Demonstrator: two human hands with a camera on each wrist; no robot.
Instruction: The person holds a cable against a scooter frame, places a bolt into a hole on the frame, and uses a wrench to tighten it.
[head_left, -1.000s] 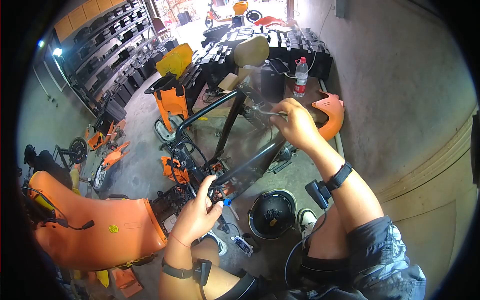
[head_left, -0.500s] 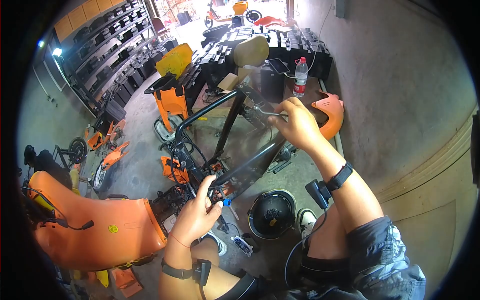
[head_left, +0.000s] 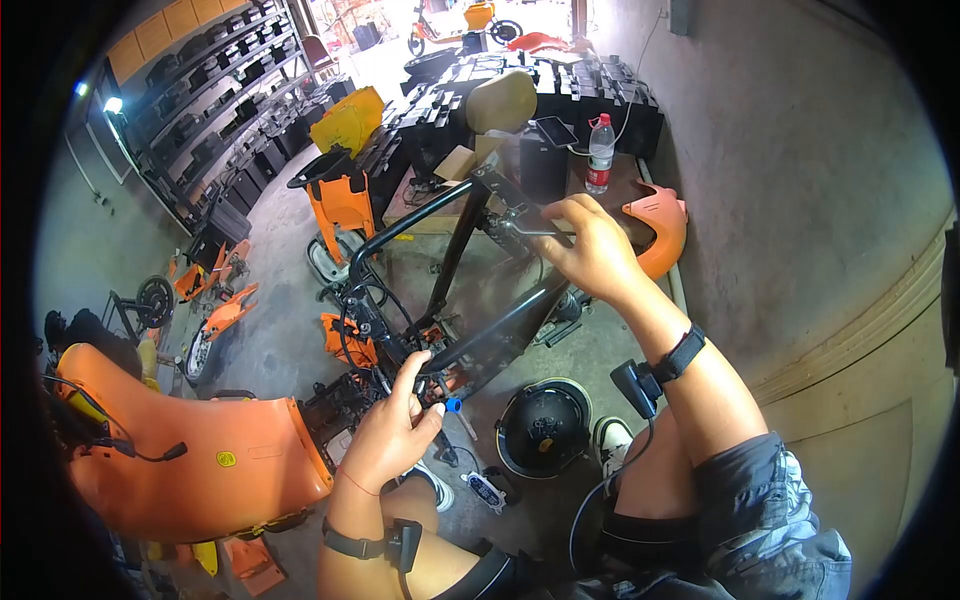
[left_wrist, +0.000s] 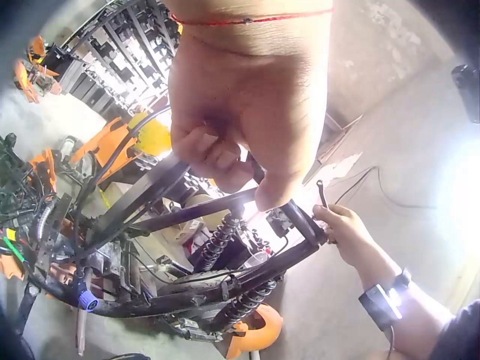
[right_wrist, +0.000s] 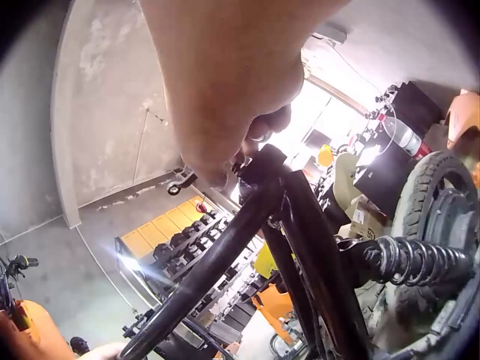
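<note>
From my head view, my right hand point(head_left: 600, 255) pinches a slim metal wrench point(head_left: 540, 234) on the right, by the far part of the black frame point(head_left: 505, 320). My left hand point(head_left: 390, 430) is nearer and to the left, at the near end of the lower tube, index finger reaching forward along it, with a blue cap point(head_left: 454, 405) just beside my thumb. An orange body panel point(head_left: 200, 470) fills the near left. On the floor to the right of that hand sits a black helmet point(head_left: 543, 430), just left of my shoe point(head_left: 612, 440). On the far right stand a bottle point(head_left: 600, 155) and, nearer, an orange fender point(head_left: 660, 235).

From my left wrist, that hand's fingers are curled in around the tube, thumb extended. Coil springs point(left_wrist: 217, 244) show among the frame parts, and my other hand has the wrench upright beside a frame corner.

From my right wrist, the hand is just beside the joint of the tubes, the wrench's ring end sticking out past my fingers; whether it touches a bolt I can't tell. To the right are a tyre point(right_wrist: 416, 199) and a coil shock absorber point(right_wrist: 424, 261).
</note>
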